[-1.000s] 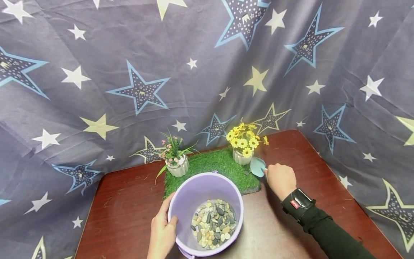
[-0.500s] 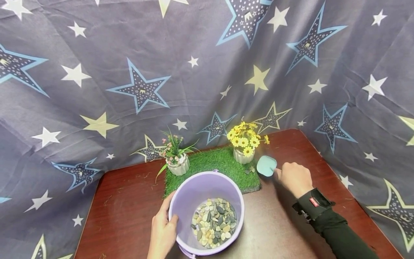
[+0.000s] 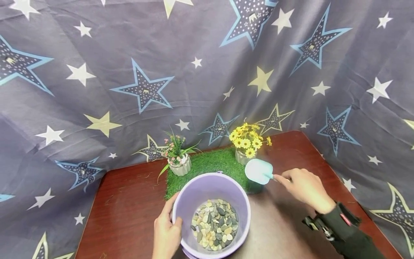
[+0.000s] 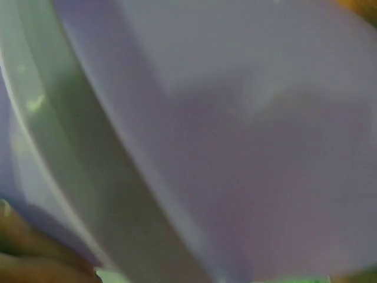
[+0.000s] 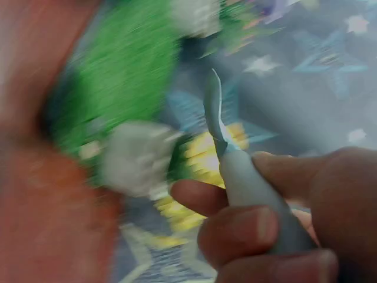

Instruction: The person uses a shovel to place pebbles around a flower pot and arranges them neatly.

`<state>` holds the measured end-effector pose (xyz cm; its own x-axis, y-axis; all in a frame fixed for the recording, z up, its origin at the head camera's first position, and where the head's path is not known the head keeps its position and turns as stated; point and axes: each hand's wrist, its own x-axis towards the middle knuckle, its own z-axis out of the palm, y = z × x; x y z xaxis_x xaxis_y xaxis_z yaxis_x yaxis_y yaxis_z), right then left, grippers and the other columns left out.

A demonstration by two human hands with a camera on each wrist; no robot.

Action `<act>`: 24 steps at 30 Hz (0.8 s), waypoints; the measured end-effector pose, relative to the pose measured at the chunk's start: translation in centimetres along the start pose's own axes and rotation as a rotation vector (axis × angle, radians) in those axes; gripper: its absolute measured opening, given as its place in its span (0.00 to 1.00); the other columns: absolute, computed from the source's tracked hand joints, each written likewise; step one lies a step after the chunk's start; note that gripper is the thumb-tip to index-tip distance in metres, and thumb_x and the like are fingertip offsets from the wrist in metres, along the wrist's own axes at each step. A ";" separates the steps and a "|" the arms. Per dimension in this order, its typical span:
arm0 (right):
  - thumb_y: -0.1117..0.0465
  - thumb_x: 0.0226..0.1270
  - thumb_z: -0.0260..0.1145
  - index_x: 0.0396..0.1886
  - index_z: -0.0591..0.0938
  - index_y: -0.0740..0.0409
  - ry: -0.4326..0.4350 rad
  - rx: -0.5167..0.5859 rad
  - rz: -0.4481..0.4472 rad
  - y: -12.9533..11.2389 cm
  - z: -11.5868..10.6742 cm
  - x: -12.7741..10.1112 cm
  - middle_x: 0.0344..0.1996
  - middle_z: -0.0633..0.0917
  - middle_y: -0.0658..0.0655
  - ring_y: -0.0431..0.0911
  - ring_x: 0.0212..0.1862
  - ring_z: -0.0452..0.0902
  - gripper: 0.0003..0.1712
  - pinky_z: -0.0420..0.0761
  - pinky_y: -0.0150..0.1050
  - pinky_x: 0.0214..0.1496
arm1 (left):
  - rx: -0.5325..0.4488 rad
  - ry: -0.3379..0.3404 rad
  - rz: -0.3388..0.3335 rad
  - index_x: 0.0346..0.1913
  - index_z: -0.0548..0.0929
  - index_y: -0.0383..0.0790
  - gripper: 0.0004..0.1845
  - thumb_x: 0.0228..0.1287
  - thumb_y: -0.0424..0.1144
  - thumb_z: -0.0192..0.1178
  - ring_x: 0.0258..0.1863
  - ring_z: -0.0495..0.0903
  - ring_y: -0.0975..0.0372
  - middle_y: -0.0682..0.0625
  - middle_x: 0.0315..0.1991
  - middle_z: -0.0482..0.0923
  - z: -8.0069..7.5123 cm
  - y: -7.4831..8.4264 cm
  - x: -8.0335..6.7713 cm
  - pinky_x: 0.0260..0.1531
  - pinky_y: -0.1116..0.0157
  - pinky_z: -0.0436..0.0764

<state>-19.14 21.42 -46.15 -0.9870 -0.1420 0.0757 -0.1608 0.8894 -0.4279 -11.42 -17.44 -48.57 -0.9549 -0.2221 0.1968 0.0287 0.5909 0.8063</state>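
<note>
While the left hand (image 3: 167, 233) grips the lilac bucket (image 3: 207, 185) by its rim at the lower centre of the head view, thumb on the near side and other fingers hidden behind the wall, I read that hold as a way to keep the bucket from sliding. Its mouth faces up toward my camera, so the pebbles (image 3: 216, 225) at the bottom lie in plain sight. Right of centre, the right hand (image 3: 304, 187) is clamped on the handle of the pale blue scoop (image 3: 258, 171), I judge to let the blade reach past the knuckles. That blade hides the front right corner of the artificial turf mat (image 3: 213, 163) from me. Just above it in the frame stands the white pot of yellow daisies (image 3: 246, 144), probably the easiest thing to knock; the pot of pink flowers (image 3: 179, 168), at the mat's left, is well apart. The mat lies on the reddish table (image 3: 129, 208) before a star-patterned curtain (image 3: 194, 90).

From the left wrist I get mostly blurred lilac wall, with fingers (image 4: 47, 272) at the lower left.

On the right wrist, fingers and thumb wrap the scoop's handle at lower right; the blade rises edge-on near the centre, so I cannot tell whether it carries anything.
</note>
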 end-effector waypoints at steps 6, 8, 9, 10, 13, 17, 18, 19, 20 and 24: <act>0.37 0.69 0.67 0.21 0.84 0.29 0.138 -0.079 -0.178 -4.7 -1.8 -3.4 0.13 0.70 0.35 0.36 0.21 0.69 0.15 0.68 0.39 0.24 | 0.111 0.064 0.073 0.72 0.76 0.60 0.46 0.50 0.20 0.59 0.47 0.89 0.50 0.39 0.50 0.89 0.7 3.7 -1.4 0.48 0.48 0.85; 0.39 0.67 0.69 0.18 0.80 0.31 0.184 -0.145 -0.259 -5.9 -0.9 -4.0 0.11 0.67 0.36 0.37 0.18 0.69 0.17 0.67 0.39 0.21 | 0.170 0.073 0.106 0.72 0.76 0.61 0.45 0.50 0.22 0.59 0.44 0.89 0.47 0.38 0.49 0.89 0.9 4.7 -1.7 0.44 0.46 0.84; 0.40 0.66 0.70 0.16 0.78 0.32 0.205 -0.183 -0.293 -6.4 -0.3 -4.2 0.11 0.67 0.36 0.38 0.17 0.68 0.19 0.66 0.40 0.20 | 0.191 0.075 0.125 0.72 0.76 0.60 0.44 0.50 0.22 0.60 0.42 0.89 0.45 0.38 0.49 0.89 1.1 5.1 -1.8 0.42 0.45 0.83; 0.40 0.65 0.71 0.14 0.75 0.35 0.211 -0.223 -0.319 -6.9 0.3 -4.3 0.10 0.65 0.38 0.39 0.15 0.66 0.22 0.65 0.40 0.18 | 0.211 0.079 0.148 0.72 0.76 0.58 0.44 0.50 0.22 0.60 0.40 0.89 0.43 0.37 0.49 0.89 1.1 5.5 -1.9 0.41 0.44 0.83; 0.43 0.62 0.73 0.12 0.71 0.41 0.220 -0.322 -0.386 -8.3 2.4 -4.3 0.09 0.67 0.42 0.43 0.13 0.65 0.26 0.66 0.42 0.16 | 0.246 0.092 0.236 0.72 0.76 0.53 0.44 0.47 0.22 0.60 0.35 0.89 0.42 0.38 0.50 0.89 1.6 6.1 -2.4 0.37 0.45 0.84; 0.48 0.56 0.77 0.09 0.72 0.48 0.253 -0.433 -0.448 -9.8 5.0 -4.0 0.10 0.73 0.47 0.45 0.13 0.68 0.26 0.71 0.44 0.17 | 0.298 0.131 0.409 0.72 0.76 0.47 0.45 0.43 0.22 0.62 0.27 0.88 0.47 0.41 0.45 0.90 2.6 6.6 -3.3 0.30 0.51 0.85; 0.50 0.54 0.78 0.09 0.74 0.48 0.267 -0.466 -0.460 -10.0 5.6 -3.9 0.10 0.75 0.48 0.45 0.13 0.68 0.24 0.72 0.43 0.17 | 0.310 0.139 0.441 0.72 0.76 0.46 0.45 0.43 0.23 0.62 0.26 0.88 0.49 0.42 0.43 0.91 2.8 6.7 -3.4 0.28 0.53 0.85; 0.53 0.52 0.78 0.08 0.74 0.49 0.281 -0.497 -0.469 -10.3 6.1 -3.8 0.09 0.75 0.48 0.45 0.13 0.69 0.23 0.73 0.42 0.17 | 0.323 0.147 0.474 0.72 0.76 0.44 0.45 0.42 0.23 0.63 0.24 0.87 0.51 0.43 0.42 0.91 3.0 6.8 -3.6 0.27 0.55 0.85; 0.55 0.50 0.78 0.08 0.75 0.48 0.289 -0.530 -0.474 -10.5 6.5 -3.8 0.09 0.76 0.48 0.44 0.13 0.69 0.22 0.73 0.42 0.17 | 0.335 0.153 0.496 0.72 0.76 0.44 0.44 0.42 0.24 0.63 0.23 0.86 0.53 0.44 0.39 0.91 3.2 6.9 -3.7 0.26 0.56 0.84; 0.60 0.43 0.76 0.08 0.78 0.45 0.297 -0.642 -0.512 -11.3 7.6 -3.6 0.10 0.77 0.45 0.42 0.13 0.71 0.15 0.73 0.39 0.16 | 0.352 0.164 0.535 0.72 0.76 0.45 0.45 0.41 0.25 0.65 0.19 0.83 0.57 0.47 0.38 0.91 3.7 7.2 -4.1 0.25 0.61 0.82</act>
<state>-13.77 8.57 -48.46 -0.7373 -0.5514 0.3902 -0.4610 0.8330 0.3060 -8.42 -9.44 -45.65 -0.7773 0.0739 0.6248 0.3621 0.8647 0.3482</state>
